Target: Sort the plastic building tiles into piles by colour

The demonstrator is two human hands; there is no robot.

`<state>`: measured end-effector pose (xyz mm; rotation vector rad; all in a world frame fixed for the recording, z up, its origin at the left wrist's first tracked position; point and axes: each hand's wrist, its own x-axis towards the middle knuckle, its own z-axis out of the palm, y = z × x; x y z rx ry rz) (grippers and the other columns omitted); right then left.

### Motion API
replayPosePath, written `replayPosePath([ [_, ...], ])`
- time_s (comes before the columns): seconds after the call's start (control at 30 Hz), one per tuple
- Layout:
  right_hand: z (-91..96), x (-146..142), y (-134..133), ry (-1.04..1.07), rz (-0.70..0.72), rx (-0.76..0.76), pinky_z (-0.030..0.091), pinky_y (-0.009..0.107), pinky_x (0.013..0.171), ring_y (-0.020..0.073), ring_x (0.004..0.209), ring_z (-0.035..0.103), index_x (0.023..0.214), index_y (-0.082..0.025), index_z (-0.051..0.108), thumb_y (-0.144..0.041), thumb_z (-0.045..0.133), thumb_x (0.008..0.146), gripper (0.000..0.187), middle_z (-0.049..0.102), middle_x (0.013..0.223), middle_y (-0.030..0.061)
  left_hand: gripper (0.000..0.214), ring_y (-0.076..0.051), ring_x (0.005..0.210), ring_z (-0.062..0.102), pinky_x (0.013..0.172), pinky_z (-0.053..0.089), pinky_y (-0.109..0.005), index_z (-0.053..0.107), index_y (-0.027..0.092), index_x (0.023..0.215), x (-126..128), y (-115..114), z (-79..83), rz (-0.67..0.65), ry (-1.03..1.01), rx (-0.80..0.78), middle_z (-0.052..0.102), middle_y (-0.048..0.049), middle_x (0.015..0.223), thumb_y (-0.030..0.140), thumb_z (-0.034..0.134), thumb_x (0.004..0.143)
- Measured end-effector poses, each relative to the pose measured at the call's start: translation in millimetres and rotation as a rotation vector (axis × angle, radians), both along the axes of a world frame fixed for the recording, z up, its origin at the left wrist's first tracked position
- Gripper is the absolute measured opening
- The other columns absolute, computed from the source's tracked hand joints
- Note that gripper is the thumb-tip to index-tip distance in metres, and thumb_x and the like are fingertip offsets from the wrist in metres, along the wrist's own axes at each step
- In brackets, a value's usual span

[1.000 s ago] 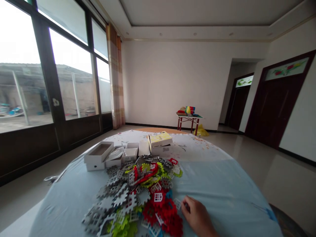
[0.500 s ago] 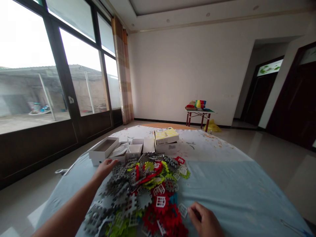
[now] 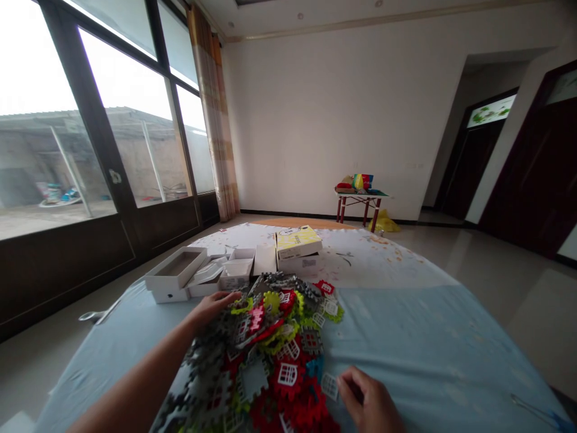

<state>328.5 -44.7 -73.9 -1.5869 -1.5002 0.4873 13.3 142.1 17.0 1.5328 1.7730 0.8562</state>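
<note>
A heaped pile of flat plastic interlocking building pieces (image 3: 253, 379) in grey, red and lime green lies in front of me. My left hand (image 3: 219, 305) reaches over its far left part, fingers stretched forward and touching or just above the grey pieces near a lime green piece (image 3: 242, 307). At the pile's right edge my right hand (image 3: 367, 397) rests with its fingers curled in. Beside its fingertips is a small white window-shaped piece (image 3: 330, 385); whether they touch it is unclear. What the curled fingers hold, if anything, is hidden. Red pieces (image 3: 306, 397) lie left of this hand.
Behind the pile stand open white boxes (image 3: 175, 270) and a yellow-and-white box (image 3: 298, 242) on another box. A light blue cloth (image 3: 428, 349) covers the round table's near part. A metal tool (image 3: 536, 409) lies at the right edge. A small side table (image 3: 360, 195) stands by the wall.
My left hand has moved right and over the pile from its far left edge, fingers now extended. My right hand stays nearly in place. The view has shifted slightly.
</note>
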Motion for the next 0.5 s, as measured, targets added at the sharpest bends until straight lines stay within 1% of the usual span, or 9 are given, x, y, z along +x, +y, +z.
replayPosePath([
  [0.1,1.8,-0.3,-0.7,0.0,0.017,-0.003,0.035,0.019,0.048,0.0119,0.049,0.049,0.059,-0.019,0.052,-0.051,0.04,0.079,0.04,0.054,0.052,-0.0002,0.065,-0.029,0.105,0.054,0.095,0.036,-0.038,0.065,0.019,0.097,10.3,-4.8,3.8,-0.032,-0.066,-0.041,0.065,-0.0109,0.104,0.063,0.061,0.05],
  [0.2,5.2,2.6,-1.2,0.003,0.053,-0.007,0.036,0.019,0.05,0.0118,0.051,0.05,0.061,-0.018,0.053,-0.046,0.042,0.08,0.036,0.055,0.054,-0.0003,0.073,-0.029,0.108,0.052,0.094,0.037,-0.037,0.06,0.017,0.107,19.6,-10.8,8.8,-0.066,-0.143,-0.091,0.062,-0.0136,0.112,0.059,0.067,0.047],
  [0.3,8.1,5.6,-1.3,-0.01,0.106,-0.047,0.037,0.018,0.053,0.0121,0.054,0.052,0.064,-0.018,0.054,-0.043,0.041,0.082,0.034,0.057,0.057,0.0001,0.081,-0.028,0.099,0.058,0.085,0.045,-0.036,0.052,0.014,0.116,30.6,-17.1,15.1,-0.099,-0.24,-0.145,0.063,-0.0163,0.109,0.057,0.068,0.049],
  [0.4,10.2,6.3,-1.6,-0.009,0.118,-0.073,0.037,0.019,0.054,0.0124,0.056,0.052,0.066,-0.017,0.054,-0.043,0.04,0.083,0.033,0.058,0.059,0.0006,0.087,-0.026,0.088,0.063,0.074,0.05,-0.033,0.042,0.013,0.125,45.4,-22.2,22.9,-0.13,-0.315,-0.16,0.065,-0.0159,0.103,0.055,0.066,0.053],
  [0.5,13.1,5.2,-2.6,0.016,0.119,-0.077,0.037,0.019,0.055,0.0127,0.056,0.052,0.067,-0.017,0.054,-0.043,0.04,0.083,0.034,0.057,0.059,0.0007,0.087,-0.025,0.084,0.064,0.07,0.05,-0.032,0.04,0.014,0.125,64.5,-25.2,29.8,-0.143,-0.324,-0.125,0.066,-0.014,0.099,0.055,0.066,0.053],
])
